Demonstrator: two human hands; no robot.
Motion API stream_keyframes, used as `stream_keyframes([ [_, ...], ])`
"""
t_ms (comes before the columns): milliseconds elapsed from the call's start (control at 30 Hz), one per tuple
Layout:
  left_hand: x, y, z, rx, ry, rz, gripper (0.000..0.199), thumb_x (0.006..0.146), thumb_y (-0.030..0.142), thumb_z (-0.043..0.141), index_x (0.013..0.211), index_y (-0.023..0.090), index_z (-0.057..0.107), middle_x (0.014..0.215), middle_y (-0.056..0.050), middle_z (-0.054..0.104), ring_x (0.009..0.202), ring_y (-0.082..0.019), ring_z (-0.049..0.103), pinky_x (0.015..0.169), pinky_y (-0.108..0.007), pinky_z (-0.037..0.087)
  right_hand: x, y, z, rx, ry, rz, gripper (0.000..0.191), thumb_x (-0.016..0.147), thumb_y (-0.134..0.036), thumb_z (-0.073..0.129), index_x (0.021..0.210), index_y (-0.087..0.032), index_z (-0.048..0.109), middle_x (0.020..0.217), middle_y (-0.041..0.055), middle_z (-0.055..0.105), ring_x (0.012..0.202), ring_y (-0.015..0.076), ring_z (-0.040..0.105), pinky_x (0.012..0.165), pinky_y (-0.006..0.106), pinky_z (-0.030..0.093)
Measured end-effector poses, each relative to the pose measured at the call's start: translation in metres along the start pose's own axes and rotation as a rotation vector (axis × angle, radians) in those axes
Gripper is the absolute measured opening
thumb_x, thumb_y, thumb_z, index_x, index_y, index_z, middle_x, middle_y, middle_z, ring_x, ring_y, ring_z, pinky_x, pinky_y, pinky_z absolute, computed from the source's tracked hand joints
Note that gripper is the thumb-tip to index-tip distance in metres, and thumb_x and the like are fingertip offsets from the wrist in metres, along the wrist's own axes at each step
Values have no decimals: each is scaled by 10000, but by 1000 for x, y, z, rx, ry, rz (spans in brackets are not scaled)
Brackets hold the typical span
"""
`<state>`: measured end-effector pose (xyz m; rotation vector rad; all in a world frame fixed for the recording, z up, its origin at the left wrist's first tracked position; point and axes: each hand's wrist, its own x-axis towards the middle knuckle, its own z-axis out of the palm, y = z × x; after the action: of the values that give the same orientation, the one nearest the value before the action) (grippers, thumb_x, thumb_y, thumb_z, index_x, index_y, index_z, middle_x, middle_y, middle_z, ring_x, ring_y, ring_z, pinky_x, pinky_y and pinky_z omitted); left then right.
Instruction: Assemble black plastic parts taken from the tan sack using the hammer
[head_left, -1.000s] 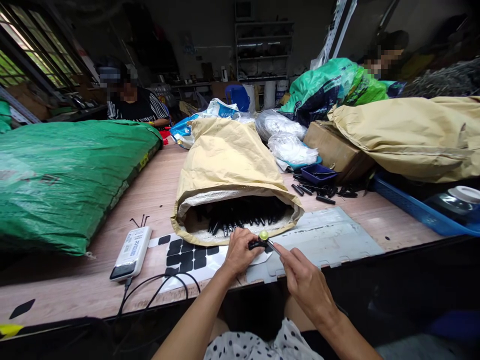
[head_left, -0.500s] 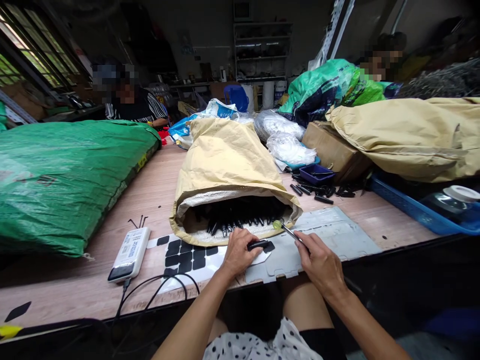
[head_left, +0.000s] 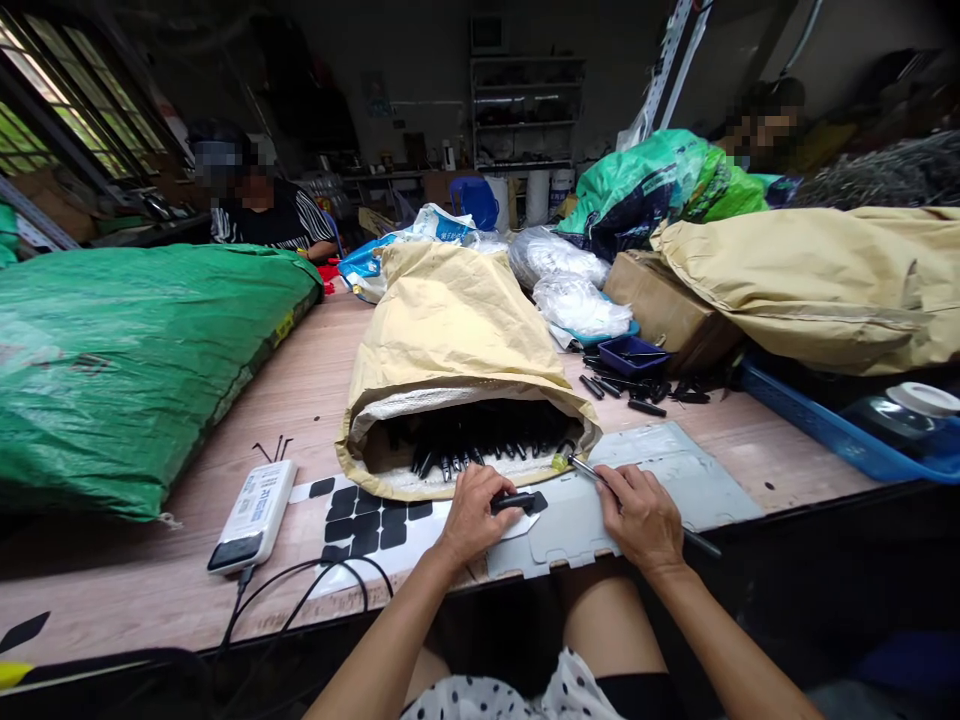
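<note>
My right hand (head_left: 641, 515) is closed round a small hammer (head_left: 592, 472) with a metal shaft and a translucent yellow-green head. That head is near the right corner of a tan sack's mouth, and the dark handle end sticks out behind my hand. My left hand (head_left: 478, 512) grips a short black tubular piece (head_left: 514, 502) low over the work surface, with a black patch at its tip. Directly behind both hands lies the tan sack (head_left: 461, 320), its opening facing me and many similar black pieces (head_left: 472, 440) inside.
On the left are a white power bank (head_left: 253, 515) with black cables and a big green sack (head_left: 142, 360). A white sheet of black pads (head_left: 367, 520) and a grey board (head_left: 660, 480) lie in front. Loose black pieces surround a purple tray (head_left: 634, 355). Two people sit beyond.
The hammer's head has turned and dropped slightly, and its handle end now shows behind my right hand. My left hand still holds the black piece in nearly the same place.
</note>
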<state>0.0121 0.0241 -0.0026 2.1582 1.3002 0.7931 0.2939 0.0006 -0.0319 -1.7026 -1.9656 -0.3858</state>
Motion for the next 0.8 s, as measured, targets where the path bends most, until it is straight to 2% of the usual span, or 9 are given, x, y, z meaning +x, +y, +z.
stream_keyframes([
  [133, -13, 22, -18, -44, -55, 58, 135, 870, 300, 679, 982, 224, 675, 974, -54, 679, 985, -250, 552, 906, -394, 393, 1, -1, -2, -27, -9, -7, 253, 965, -262, 520, 1138, -221, 700, 910, 73, 645, 868, 227, 523, 768, 347, 391],
  [200, -31, 39, -23, -91, -149, 75, 166, 887, 317, 656, 1031, 236, 671, 969, -50, 690, 932, -231, 584, 858, -357, 414, 1, -1, -2, -34, -4, -4, 244, 962, -263, 527, 1128, -216, 699, 909, 69, 644, 869, 227, 518, 769, 345, 387],
  [267, -54, 52, -18, -135, -295, 61, 180, 859, 310, 673, 1029, 248, 672, 899, -19, 698, 824, -194, 604, 771, -305, 423, 1, -1, -1, -40, 6, 3, 230, 956, -266, 541, 1114, -217, 701, 904, 61, 643, 866, 225, 515, 771, 344, 384],
  [333, -80, 54, -1, -129, -436, -23, 202, 792, 284, 709, 991, 259, 680, 825, 14, 697, 742, -168, 604, 694, -267, 416, 1, -1, 0, -45, 14, 7, 218, 949, -270, 556, 1101, -219, 704, 899, 56, 643, 861, 222, 515, 771, 343, 382],
  [433, -115, 33, 40, -23, -536, -297, 250, 736, 263, 700, 986, 274, 701, 837, 15, 720, 761, -191, 638, 693, -273, 445, 1, -1, 1, -54, 17, 5, 211, 942, -270, 566, 1093, -218, 704, 901, 55, 642, 860, 220, 519, 764, 342, 380],
  [533, -136, 7, 76, 51, -549, -543, 360, 799, 307, 627, 1149, 257, 694, 1054, -60, 736, 1010, -278, 671, 862, -361, 492, 1, -2, 0, -61, 17, 2, 203, 938, -269, 568, 1081, -220, 703, 899, 55, 640, 858, 220, 522, 760, 340, 376],
  [600, -140, 3, 86, 51, -570, -593, 465, 816, 333, 616, 1268, 234, 655, 1182, -109, 709, 1133, -319, 641, 944, -412, 481, 1, -2, -1, -67, 16, 3, 196, 937, -269, 569, 1073, -222, 702, 896, 54, 638, 855, 220, 522, 761, 340, 373],
  [700, -128, 22, 71, -15, -569, -452, 458, 763, 332, 689, 1217, 273, 687, 1140, -79, 730, 1075, -311, 661, 908, -401, 495, 2, -2, -1, -74, 11, 2, 190, 939, -271, 567, 1065, -221, 700, 895, 53, 635, 856, 222, 521, 768, 340, 372],
  [800, -94, 45, 30, -107, -375, -245, 200, 819, 312, 659, 1003, 293, 736, 852, 2, 746, 779, -203, 673, 742, -305, 491, 1, -2, -1, -70, 12, -3, 188, 941, -271, 564, 1061, -215, 698, 896, 54, 632, 858, 222, 518, 769, 340, 372],
])
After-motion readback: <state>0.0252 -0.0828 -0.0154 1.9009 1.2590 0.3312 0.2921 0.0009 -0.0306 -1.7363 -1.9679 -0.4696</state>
